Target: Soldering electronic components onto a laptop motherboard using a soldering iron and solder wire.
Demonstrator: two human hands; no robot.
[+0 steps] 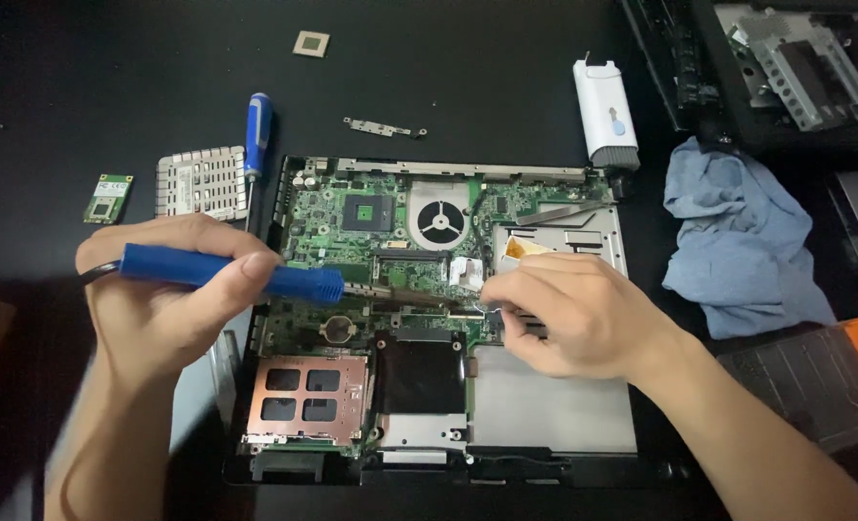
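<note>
Black table (pixel 110 58), dark all over, carries everything

Opened laptop (pixel 429 318) lies flat at centre, cover off; green board (pixel 352 207) fills its upper left, round fan (pixel 441 222) in the middle of that, bare silver plate (pixel 545 410) at lower right, copper-coloured card cage (pixel 305 394) at lower left

Blue cloth (pixel 738 241) crumpled right of the laptop, just beside its edge. More stripped parts and a metal bracket (pixel 796 68) at top right, partly cut off by the frame

Left hand (pixel 159 299) over the laptop's left edge, fingers clenched around a blue soldering iron (pixel 226 270); the iron lies nearly level, pointing right, its metal tip over the middle of the board near the right hand. Cord end sticks out left of the fist

Right hand (pixel 564 314) rests on the laptop's centre-right, fingers curled down and pinched at something small against the board; what they pinch is too blurred to tell

White tool case (pixel 605 111) stands off the laptop's upper right corner, touching or nearly so

Silver heatsink (pixel 200 181) left of the laptop, a blue screwdriver (pixel 257 135) just beside it, upright in view

Small green card (pixel 108 197) further left, well apart

Thin metal strip (pixel 384 126) above the laptop; square chip (pixel 310 43) near the top edge
</note>
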